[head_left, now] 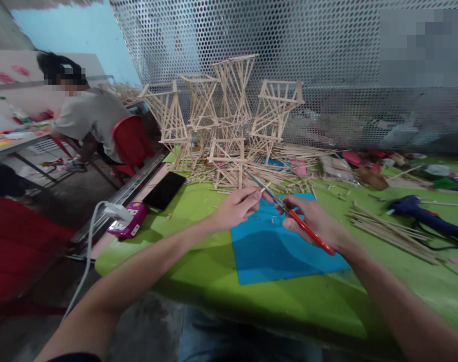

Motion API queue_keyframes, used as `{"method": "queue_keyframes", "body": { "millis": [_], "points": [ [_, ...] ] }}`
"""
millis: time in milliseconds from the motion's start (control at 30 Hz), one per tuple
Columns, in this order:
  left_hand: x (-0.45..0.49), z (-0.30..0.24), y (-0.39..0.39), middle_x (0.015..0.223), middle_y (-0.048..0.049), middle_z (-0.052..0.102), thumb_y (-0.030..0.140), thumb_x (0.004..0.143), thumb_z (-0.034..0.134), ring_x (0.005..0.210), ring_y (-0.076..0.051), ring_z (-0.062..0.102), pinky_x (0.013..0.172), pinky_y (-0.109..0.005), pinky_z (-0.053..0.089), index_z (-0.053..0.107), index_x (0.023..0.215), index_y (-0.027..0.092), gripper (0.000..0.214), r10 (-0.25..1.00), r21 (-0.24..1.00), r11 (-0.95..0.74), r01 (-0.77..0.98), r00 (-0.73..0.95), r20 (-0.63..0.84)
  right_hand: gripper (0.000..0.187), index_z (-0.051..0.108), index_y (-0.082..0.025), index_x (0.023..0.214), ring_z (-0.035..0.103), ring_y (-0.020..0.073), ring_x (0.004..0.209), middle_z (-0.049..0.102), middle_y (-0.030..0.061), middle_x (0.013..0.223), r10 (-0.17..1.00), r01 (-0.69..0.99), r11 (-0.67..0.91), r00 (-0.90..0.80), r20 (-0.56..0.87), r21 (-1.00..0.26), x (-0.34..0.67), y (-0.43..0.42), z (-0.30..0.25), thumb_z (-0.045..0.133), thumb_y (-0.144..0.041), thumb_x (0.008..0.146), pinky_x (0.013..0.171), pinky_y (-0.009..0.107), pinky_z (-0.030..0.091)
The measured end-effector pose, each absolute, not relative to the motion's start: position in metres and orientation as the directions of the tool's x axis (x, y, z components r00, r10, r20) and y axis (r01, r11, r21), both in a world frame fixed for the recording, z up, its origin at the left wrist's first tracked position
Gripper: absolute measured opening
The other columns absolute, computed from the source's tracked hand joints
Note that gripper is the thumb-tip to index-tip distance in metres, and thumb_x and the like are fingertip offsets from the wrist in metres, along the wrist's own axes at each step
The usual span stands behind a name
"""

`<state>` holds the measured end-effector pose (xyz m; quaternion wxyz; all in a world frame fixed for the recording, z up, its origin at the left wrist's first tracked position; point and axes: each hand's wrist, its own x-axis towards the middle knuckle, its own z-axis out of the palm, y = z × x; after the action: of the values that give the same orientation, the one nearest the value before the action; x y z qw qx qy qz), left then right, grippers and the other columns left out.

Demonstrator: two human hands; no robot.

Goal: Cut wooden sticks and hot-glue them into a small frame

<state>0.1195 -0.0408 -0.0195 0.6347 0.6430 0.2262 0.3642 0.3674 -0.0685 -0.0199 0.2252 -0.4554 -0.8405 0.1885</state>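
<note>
My right hand (314,221) grips red-handled scissors (293,215), blades pointing up and left over a blue cutting mat (277,251) on the green table (198,266). My left hand (237,207) is pinched at the scissor blades, holding a small wooden stick piece that I can barely make out. Behind the hands stand several lattice towers of wooden sticks (229,115) on a pile of loose sticks (247,168).
A blue glue gun (421,215) and a bundle of sticks (390,231) lie at the right. A black phone (164,190) and a pink box with a white plug (126,218) sit at the table's left edge. Another person (85,118) sits on a red chair far left. Perforated metal sheet stands behind.
</note>
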Motion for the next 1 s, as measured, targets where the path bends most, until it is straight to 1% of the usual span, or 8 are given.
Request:
{"method": "queue_keyframes", "body": {
  "millis": [100, 200, 300, 400, 500, 567, 800, 1000],
  "points": [
    [0.119, -0.021, -0.040, 0.061, 0.0077, 0.031, 0.052, 0.102, 0.051, 0.046, -0.007, 0.025, 0.042, -0.020, 0.023, 0.065, 0.107, 0.016, 0.039, 0.754, 0.982, -0.136, -0.132, 0.629, 0.189, 0.037, 0.059, -0.022, 0.101, 0.056, 0.0196, 0.067, 0.069, 0.0054, 0.084, 0.851, 0.671, 0.512, -0.482, 0.208, -0.537, 0.366, -0.070, -0.018, 0.057, -0.058, 0.093, 0.061, 0.031, 0.038],
    [0.117, -0.022, -0.039, 0.063, 0.0060, 0.036, 0.051, 0.105, 0.045, 0.049, -0.008, 0.031, 0.047, -0.022, 0.029, 0.067, 0.108, 0.017, 0.041, 0.764, 0.961, -0.275, -0.024, 0.601, 0.234, 0.037, 0.060, -0.022, 0.097, 0.056, 0.0192, 0.067, 0.069, 0.0045, 0.082, 0.869, 0.709, 0.490, -0.442, 0.221, -0.507, 0.363, -0.071, -0.017, 0.061, -0.058, 0.091, 0.060, 0.030, 0.038],
    [0.115, -0.021, -0.039, 0.066, 0.0021, 0.046, 0.044, 0.107, 0.040, 0.057, -0.011, 0.043, 0.057, -0.025, 0.037, 0.070, 0.107, 0.017, 0.039, 0.760, 0.851, -0.494, 0.177, 0.564, 0.323, 0.034, 0.060, -0.022, 0.088, 0.054, 0.0174, 0.064, 0.066, 0.0020, 0.075, 0.896, 0.770, 0.445, -0.379, 0.233, -0.458, 0.358, -0.074, -0.016, 0.063, -0.055, 0.092, 0.059, 0.030, 0.036],
    [0.114, -0.020, -0.042, 0.074, -0.0023, 0.059, 0.034, 0.107, 0.039, 0.067, -0.015, 0.054, 0.069, -0.029, 0.044, 0.069, 0.110, 0.017, 0.035, 0.737, 0.714, -0.618, 0.331, 0.559, 0.379, 0.035, 0.055, -0.022, 0.078, 0.048, 0.0151, 0.058, 0.059, -0.0010, 0.065, 0.905, 0.811, 0.419, -0.338, 0.258, -0.409, 0.354, -0.077, -0.014, 0.062, -0.053, 0.093, 0.058, 0.030, 0.033],
    [0.114, -0.019, -0.046, 0.087, -0.0063, 0.068, 0.029, 0.106, 0.039, 0.074, -0.017, 0.060, 0.075, -0.031, 0.048, 0.068, 0.112, 0.017, 0.032, 0.734, 0.656, -0.646, 0.390, 0.554, 0.393, 0.037, 0.052, -0.023, 0.072, 0.044, 0.0143, 0.056, 0.054, -0.0020, 0.060, 0.904, 0.820, 0.414, -0.322, 0.281, -0.396, 0.351, -0.081, -0.012, 0.060, -0.052, 0.093, 0.057, 0.030, 0.031],
    [0.114, -0.019, -0.049, 0.090, -0.0072, 0.070, 0.029, 0.106, 0.039, 0.076, -0.017, 0.062, 0.075, -0.031, 0.049, 0.067, 0.112, 0.017, 0.031, 0.737, 0.648, -0.648, 0.400, 0.545, 0.400, 0.036, 0.052, -0.022, 0.071, 0.043, 0.0141, 0.056, 0.054, -0.0021, 0.060, 0.903, 0.820, 0.413, -0.313, 0.294, -0.396, 0.351, -0.083, -0.010, 0.060, -0.051, 0.093, 0.057, 0.030, 0.031],
    [0.113, -0.017, -0.052, 0.073, -0.0030, 0.062, 0.027, 0.105, 0.039, 0.062, -0.014, 0.054, 0.068, -0.028, 0.047, 0.067, 0.113, 0.014, 0.032, 0.737, 0.665, -0.648, 0.372, 0.526, 0.424, 0.041, 0.049, -0.022, 0.064, 0.038, 0.0126, 0.054, 0.046, -0.0031, 0.055, 0.896, 0.822, 0.422, -0.314, 0.314, -0.382, 0.352, -0.083, -0.009, 0.059, -0.050, 0.092, 0.056, 0.030, 0.028],
    [0.115, -0.013, -0.052, 0.066, 0.0010, 0.056, 0.038, 0.109, 0.031, 0.054, -0.012, 0.047, 0.058, -0.027, 0.038, 0.069, 0.112, 0.015, 0.044, 0.760, 0.683, -0.622, 0.383, 0.503, 0.411, 0.044, 0.049, -0.021, 0.063, 0.034, 0.0112, 0.055, 0.042, -0.0044, 0.056, 0.904, 0.799, 0.418, -0.319, 0.284, -0.433, 0.355, -0.078, -0.013, 0.061, -0.051, 0.093, 0.055, 0.029, 0.027]
  ]
}}
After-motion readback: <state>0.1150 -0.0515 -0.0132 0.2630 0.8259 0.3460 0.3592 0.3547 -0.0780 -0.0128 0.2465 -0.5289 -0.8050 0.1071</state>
